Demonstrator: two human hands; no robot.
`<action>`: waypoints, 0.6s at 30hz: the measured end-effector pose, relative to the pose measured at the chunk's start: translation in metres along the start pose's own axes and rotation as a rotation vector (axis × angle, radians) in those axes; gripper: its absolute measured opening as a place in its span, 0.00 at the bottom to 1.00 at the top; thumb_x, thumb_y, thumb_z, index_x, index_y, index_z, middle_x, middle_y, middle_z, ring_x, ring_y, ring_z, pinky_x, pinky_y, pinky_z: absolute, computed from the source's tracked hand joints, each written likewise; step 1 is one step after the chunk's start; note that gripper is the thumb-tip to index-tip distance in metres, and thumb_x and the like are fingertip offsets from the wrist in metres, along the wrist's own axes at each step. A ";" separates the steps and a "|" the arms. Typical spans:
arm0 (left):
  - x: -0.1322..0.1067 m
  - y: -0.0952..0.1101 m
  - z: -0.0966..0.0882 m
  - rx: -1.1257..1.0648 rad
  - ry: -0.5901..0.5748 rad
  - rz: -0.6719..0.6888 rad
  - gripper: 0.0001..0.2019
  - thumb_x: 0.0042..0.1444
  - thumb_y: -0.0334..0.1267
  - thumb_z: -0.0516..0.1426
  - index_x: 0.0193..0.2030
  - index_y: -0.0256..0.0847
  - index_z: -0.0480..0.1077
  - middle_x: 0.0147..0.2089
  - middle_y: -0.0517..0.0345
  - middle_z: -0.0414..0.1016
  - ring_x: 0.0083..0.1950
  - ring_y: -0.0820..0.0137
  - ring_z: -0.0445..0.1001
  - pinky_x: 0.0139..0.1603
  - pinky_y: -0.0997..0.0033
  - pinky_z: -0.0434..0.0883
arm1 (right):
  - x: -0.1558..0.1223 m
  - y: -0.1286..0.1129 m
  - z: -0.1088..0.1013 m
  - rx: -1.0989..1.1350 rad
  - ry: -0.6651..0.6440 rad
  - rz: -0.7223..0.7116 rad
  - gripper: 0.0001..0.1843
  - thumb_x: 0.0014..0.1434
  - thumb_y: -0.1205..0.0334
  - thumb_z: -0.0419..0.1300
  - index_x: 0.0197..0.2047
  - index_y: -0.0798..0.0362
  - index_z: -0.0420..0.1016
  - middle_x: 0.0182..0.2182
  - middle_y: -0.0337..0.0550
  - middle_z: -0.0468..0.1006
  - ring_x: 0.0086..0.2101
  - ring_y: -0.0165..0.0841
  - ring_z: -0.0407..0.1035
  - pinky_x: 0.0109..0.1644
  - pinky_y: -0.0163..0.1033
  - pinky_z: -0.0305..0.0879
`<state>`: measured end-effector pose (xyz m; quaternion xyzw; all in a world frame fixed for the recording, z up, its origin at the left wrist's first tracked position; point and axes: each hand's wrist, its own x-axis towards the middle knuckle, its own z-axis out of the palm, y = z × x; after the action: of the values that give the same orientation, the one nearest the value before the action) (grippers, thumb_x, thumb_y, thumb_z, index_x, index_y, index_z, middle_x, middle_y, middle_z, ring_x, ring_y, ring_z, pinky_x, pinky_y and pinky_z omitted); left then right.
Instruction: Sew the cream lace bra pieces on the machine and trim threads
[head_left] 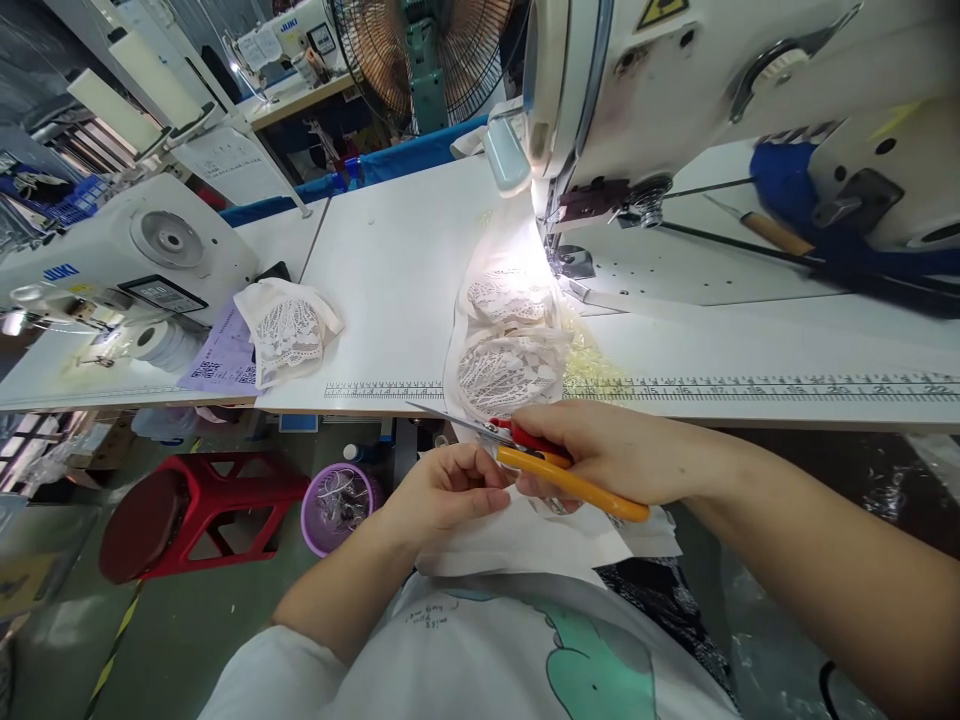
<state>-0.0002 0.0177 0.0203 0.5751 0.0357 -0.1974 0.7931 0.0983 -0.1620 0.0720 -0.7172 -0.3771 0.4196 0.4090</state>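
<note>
In front of the table's edge, my right hand (pixel 600 450) grips a pair of scissors (pixel 574 483) with orange and red on the handles. Their thin blades point left, over the edge of the white lace pieces. My left hand (pixel 450 485) is closed beside them, thumb and fingers pinched at the white fabric (pixel 540 535) over my lap; the exact edge held is hidden. White lace cup pieces (pixel 510 372) lie on the table, running from the lit needle area of the sewing machine (pixel 600 120) down to the front edge.
Yellowish thread scraps (pixel 589 355) lie beside the lace, over a printed ruler strip (pixel 750 388). Another lace piece (pixel 289 330) and a purple paper (pixel 221 350) sit left, near a second sewing machine (pixel 135 245). Below are a red stool (pixel 217 510) and a purple bin (pixel 319 530).
</note>
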 end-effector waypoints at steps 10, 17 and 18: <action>0.000 0.003 0.011 0.022 0.069 -0.010 0.15 0.42 0.39 0.67 0.24 0.34 0.65 0.26 0.60 0.69 0.29 0.77 0.66 0.33 0.76 0.63 | 0.000 -0.003 -0.002 -0.069 -0.076 0.033 0.10 0.56 0.57 0.56 0.29 0.51 0.58 0.25 0.35 0.72 0.26 0.29 0.70 0.23 0.31 0.60; 0.000 0.004 0.011 0.038 0.094 -0.059 0.13 0.41 0.40 0.67 0.26 0.33 0.69 0.28 0.58 0.71 0.30 0.76 0.68 0.34 0.75 0.65 | 0.000 0.000 -0.001 -0.130 -0.061 0.042 0.08 0.52 0.62 0.57 0.28 0.50 0.59 0.25 0.35 0.73 0.25 0.29 0.68 0.22 0.31 0.57; 0.000 0.004 0.011 0.039 0.095 -0.057 0.13 0.41 0.40 0.67 0.27 0.33 0.70 0.28 0.58 0.72 0.30 0.76 0.68 0.35 0.75 0.65 | 0.000 0.000 -0.001 -0.153 -0.054 0.039 0.08 0.52 0.62 0.57 0.28 0.50 0.58 0.25 0.35 0.72 0.25 0.29 0.68 0.22 0.31 0.57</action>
<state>-0.0003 0.0086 0.0269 0.5981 0.0858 -0.1929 0.7731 0.0991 -0.1625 0.0727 -0.7419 -0.4050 0.4168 0.3344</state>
